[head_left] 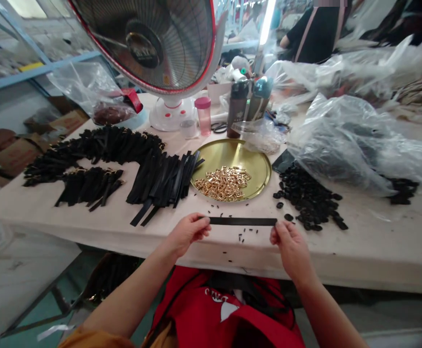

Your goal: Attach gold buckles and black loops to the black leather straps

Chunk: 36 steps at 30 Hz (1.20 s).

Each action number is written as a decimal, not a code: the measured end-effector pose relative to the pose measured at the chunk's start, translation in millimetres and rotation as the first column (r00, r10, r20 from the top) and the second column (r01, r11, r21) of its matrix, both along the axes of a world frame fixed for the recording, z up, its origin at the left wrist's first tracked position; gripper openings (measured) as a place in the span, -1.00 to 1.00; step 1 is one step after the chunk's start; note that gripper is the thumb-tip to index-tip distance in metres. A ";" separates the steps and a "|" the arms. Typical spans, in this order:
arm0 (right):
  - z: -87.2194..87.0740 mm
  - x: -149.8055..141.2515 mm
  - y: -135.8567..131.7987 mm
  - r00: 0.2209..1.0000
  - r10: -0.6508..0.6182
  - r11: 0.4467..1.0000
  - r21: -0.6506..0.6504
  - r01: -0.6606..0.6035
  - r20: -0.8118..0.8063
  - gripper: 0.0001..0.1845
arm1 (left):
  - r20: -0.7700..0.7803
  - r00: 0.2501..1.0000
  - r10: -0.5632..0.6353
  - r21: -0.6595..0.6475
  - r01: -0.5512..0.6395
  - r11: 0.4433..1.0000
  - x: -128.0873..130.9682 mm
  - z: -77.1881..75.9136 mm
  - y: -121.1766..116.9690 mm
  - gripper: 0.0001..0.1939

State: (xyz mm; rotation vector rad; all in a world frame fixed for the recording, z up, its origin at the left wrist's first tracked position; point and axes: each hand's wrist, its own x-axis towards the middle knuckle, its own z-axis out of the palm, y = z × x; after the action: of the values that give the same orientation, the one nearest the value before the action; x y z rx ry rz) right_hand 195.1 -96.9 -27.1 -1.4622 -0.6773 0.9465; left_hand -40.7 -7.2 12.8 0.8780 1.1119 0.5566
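Observation:
A flat black strap is stretched level above the table's front edge. My left hand pinches its left end and my right hand pinches its right end. Just beyond it sits a round gold tray holding several small gold metal buckles. A pile of small black oval pieces lies to the right of the tray. More black straps lie in a fan to the left.
Further heaps of black straps cover the table's left part. A large fan stands at the back with bottles and a pink cup. Clear plastic bags fill the right. Another person sits beyond.

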 end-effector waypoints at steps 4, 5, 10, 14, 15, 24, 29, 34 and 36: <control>5.9 -22.9 -17.4 0.938 0.317 0.944 -0.145 -0.298 0.137 -0.73 | 0.134 0.972 0.191 -0.004 -0.192 0.981 23.6 -4.6 12.9 -0.71; 7.7 -29.0 -19.3 0.898 0.415 0.905 -0.171 -0.390 0.148 -0.75 | 0.136 0.982 0.134 0.013 -0.137 0.991 31.6 -3.9 12.2 -0.72; 14.1 -19.2 -10.8 0.705 0.650 0.760 -0.243 -0.603 0.284 -0.78 | 0.095 0.972 -0.216 0.180 0.197 0.964 56.8 6.7 5.5 -0.65; 8.6 36.0 1.7 0.814 0.303 0.950 -0.229 -0.215 0.495 -0.74 | -0.047 0.926 -0.376 0.167 0.378 0.911 57.1 8.4 6.9 -0.55; 6.3 49.3 4.3 0.780 0.223 0.968 -0.224 -0.110 0.584 -0.73 | -0.068 0.912 -0.404 0.157 0.410 0.898 56.8 6.9 7.0 -0.53; -10.3 80.7 22.9 0.133 0.384 0.923 -0.380 -0.058 0.914 -0.67 | 0.038 0.875 -0.482 -0.100 0.483 0.870 60.4 2.2 -2.7 -0.77; -2.5 67.9 20.0 0.589 0.295 0.955 -0.258 -0.148 0.753 -0.65 | 0.094 0.890 -0.445 -0.163 0.455 0.875 57.0 9.5 -2.2 -0.75; 0.5 33.7 23.3 0.992 0.123 0.974 -0.192 -0.125 -0.021 -0.73 | 0.094 0.899 -0.429 -0.162 0.439 0.884 53.5 5.6 -6.2 -0.69; -0.6 20.1 27.6 0.945 0.018 0.984 -0.162 -0.075 -0.326 -0.72 | 0.062 0.906 -0.419 -0.070 0.423 0.904 51.1 3.7 -8.4 -0.67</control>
State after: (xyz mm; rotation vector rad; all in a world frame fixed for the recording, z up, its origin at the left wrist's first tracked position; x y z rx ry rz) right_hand 215.2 -69.3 -27.7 -1.4002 -0.3965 1.2741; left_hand 10.4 -15.6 16.5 0.9934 0.8601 0.1684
